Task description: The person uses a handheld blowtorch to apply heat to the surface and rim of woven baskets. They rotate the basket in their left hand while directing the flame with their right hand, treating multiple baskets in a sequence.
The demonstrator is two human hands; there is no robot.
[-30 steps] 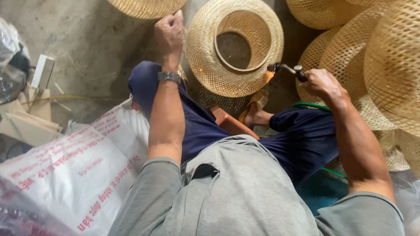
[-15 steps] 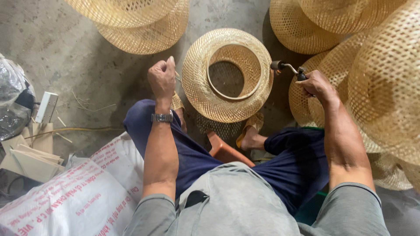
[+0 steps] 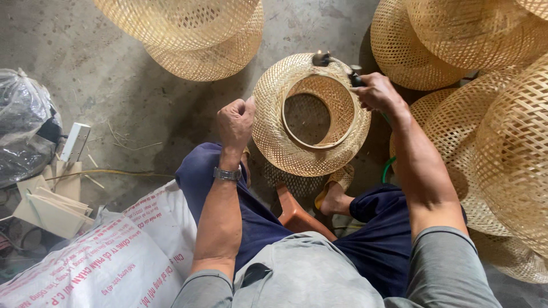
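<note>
I see the woven basket [image 3: 311,114] held up between my two hands, above my knees, with its round opening facing up at me and its inner hoop showing. My left hand [image 3: 236,121] sits at the basket's left rim, fingers curled shut on the edge of the weave. My right hand [image 3: 378,91] is at the upper right rim, fingers clenched round the dark handle of a small metal tool [image 3: 334,61] whose head reaches left across the top edge of the basket. So the tool's long axis runs roughly left to right along the far rim, and the rim lies just below and to the left of my right fingers; the right hand is the one nearer that working spot, while the left only steadies the opposite side.

Around me: more woven baskets stacked on the floor at upper left [image 3: 188,28] and crowding the right side [image 3: 502,131], close to my right forearm. A printed white sack [image 3: 103,262] lies by my left leg, a crumpled plastic bag [image 3: 23,125] and some flat wooden scraps [image 3: 48,205] further left. An orange stool leg [image 3: 297,214] shows beneath me, and a foot in a yellow sandal [image 3: 334,197] under the basket.
</note>
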